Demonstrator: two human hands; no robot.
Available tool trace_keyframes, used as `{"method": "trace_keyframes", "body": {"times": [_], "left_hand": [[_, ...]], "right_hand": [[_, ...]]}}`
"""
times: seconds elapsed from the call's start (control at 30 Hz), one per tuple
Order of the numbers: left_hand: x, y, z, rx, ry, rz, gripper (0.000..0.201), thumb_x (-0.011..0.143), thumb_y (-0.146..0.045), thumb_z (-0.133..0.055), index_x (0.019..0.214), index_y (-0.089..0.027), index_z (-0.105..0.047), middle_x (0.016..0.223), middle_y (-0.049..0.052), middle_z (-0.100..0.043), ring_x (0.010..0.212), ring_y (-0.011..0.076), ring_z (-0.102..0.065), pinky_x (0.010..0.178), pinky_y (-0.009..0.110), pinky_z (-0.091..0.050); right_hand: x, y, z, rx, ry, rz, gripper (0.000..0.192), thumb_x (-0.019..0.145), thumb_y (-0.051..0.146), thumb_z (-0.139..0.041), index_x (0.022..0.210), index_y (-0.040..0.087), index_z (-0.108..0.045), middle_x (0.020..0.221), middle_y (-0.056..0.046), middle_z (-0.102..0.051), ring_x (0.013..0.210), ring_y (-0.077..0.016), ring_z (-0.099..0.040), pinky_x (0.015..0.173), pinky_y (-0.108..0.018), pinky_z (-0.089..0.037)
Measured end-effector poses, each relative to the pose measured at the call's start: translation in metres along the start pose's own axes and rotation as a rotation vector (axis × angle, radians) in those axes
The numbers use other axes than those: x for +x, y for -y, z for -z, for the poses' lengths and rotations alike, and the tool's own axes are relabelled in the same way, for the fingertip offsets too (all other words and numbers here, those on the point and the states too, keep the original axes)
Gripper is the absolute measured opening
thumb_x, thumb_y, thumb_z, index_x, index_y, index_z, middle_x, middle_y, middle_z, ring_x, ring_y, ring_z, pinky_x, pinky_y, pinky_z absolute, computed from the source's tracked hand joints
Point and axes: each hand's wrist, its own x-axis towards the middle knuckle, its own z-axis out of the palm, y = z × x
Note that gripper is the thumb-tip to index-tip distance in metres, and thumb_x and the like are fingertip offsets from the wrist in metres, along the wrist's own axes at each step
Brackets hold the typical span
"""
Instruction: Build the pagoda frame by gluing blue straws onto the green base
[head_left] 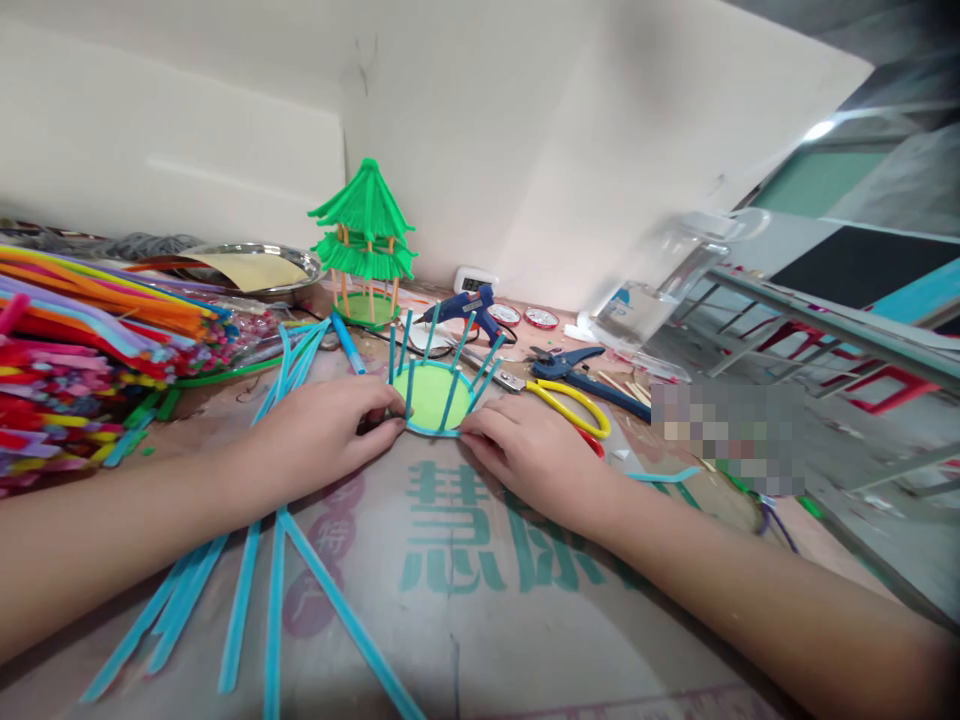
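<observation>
A round light-green base (429, 398) lies flat in front of me, edged with a blue fuzzy strip. Several thin teal sticks (450, 400) stand up around its rim, some leaning outward. My left hand (352, 425) pinches the rim at its left side, fingers closed. At the right edge my right hand (529, 450) does the same with thumb and fingertips; the exact grip point is partly hidden by the fingers. Long blue pipe cleaners (276, 610) lie beneath my left forearm. Behind the base stands a green-roofed pagoda model (365, 245).
Colourful pipe cleaners (97, 350) are heaped at left, near a metal tray (300, 258). A blue glue gun (476, 308), yellow-handled scissors (574, 405) and blue pliers (577, 362) lie behind the base. A clear plastic jug (645, 285) and a small digital clock (475, 281) stand farther back.
</observation>
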Motion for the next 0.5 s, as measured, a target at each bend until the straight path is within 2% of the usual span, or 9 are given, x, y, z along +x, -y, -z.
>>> {"method": "trace_keyframes", "body": {"times": [0.17,0.33,0.5], "left_hand": [[0.000,0.001,-0.001,0.026,-0.005,-0.019,0.028,0.096,-0.038,-0.047,0.102,-0.022,-0.070,0.100,0.004,-0.073,0.089,0.0225,-0.066,0.075,0.033,-0.045],[0.000,0.001,0.000,0.039,-0.016,-0.023,0.027,0.095,-0.037,-0.048,0.099,-0.022,-0.070,0.095,0.003,-0.073,0.085,0.0216,-0.066,0.072,0.032,-0.044],[0.000,0.000,0.000,0.037,-0.024,-0.027,0.027,0.095,-0.037,-0.048,0.098,-0.022,-0.070,0.094,0.003,-0.073,0.084,0.0213,-0.065,0.071,0.032,-0.044]], "right_hand": [[-0.001,0.005,0.002,0.014,0.031,-0.044,0.018,0.099,0.026,-0.057,0.097,0.014,-0.071,0.089,-0.008,-0.070,0.084,-0.0206,-0.060,0.074,-0.032,-0.042],[-0.002,0.008,0.004,0.127,0.041,-0.117,0.019,0.100,0.024,-0.051,0.100,0.016,-0.069,0.090,-0.006,-0.070,0.082,-0.0189,-0.061,0.073,-0.031,-0.041],[-0.002,0.014,0.011,0.116,0.011,-0.072,0.026,0.100,0.034,-0.051,0.095,0.014,-0.066,0.083,-0.007,-0.067,0.077,-0.0190,-0.057,0.070,-0.031,-0.038]]}}
